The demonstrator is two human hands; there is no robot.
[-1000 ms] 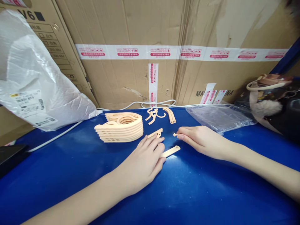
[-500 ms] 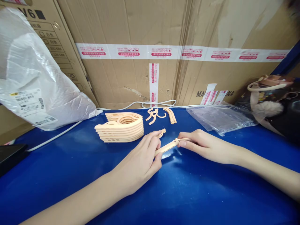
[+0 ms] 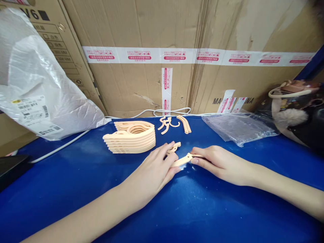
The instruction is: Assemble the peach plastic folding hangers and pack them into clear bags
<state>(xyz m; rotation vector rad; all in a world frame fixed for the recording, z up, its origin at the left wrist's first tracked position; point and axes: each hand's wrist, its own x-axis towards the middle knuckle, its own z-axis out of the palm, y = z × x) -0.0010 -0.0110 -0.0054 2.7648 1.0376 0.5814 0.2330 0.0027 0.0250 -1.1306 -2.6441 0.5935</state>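
Observation:
My left hand is closed around a cream plastic folding hanger, covering much of it. One arm of the hanger points right, and another piece of it shows above my fingers. My right hand pinches a thin cream hanger hook that meets the end of this arm; most of the hook is hidden by the fingers. Left of the hands lies a neat stack of folded cream hangers. Behind the hands are several loose hooks and a few loose curved hanger arms.
Large taped cardboard boxes stand along the back of the blue table. At left are a white plastic parcel bag and a dark flat object. A clear plastic bag, a white cable and a dark bag lie behind.
The hanger has turned slightly in my left hand, so its arm shows a smoother side. My right hand has shifted a little down, still pinching the hook at the arm's end.

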